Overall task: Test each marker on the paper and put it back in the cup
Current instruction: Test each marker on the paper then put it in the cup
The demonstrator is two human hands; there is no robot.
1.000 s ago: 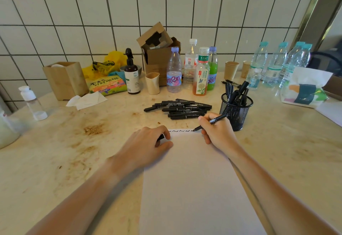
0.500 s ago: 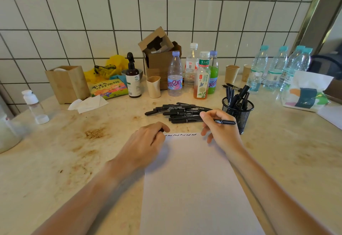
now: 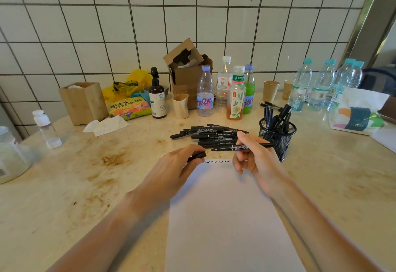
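A white sheet of paper (image 3: 227, 218) lies in front of me with a short black squiggle along its top edge. My right hand (image 3: 255, 158) pinches a black marker (image 3: 242, 147), held level above the paper's top, tip pointing left. My left hand (image 3: 173, 175) holds the marker's black cap (image 3: 197, 156) just left of the tip, a small gap between them. A pile of several black markers (image 3: 210, 135) lies behind my hands. The black mesh cup (image 3: 277, 136) stands to the right with several markers upright in it.
Along the tiled wall stand drink bottles (image 3: 235, 94), a cardboard box (image 3: 188, 72), paper cups (image 3: 271, 89), a pump bottle (image 3: 157, 98), a wooden box (image 3: 83, 102) and water bottles (image 3: 321, 85). A tissue pack (image 3: 357, 113) sits far right. The tabletop (image 3: 96, 175) is stained at left.
My right hand stopped drawing the squiggle, lifted the marker off the paper and turned it level. My left hand rose from the paper's corner, bringing the cap toward the tip.
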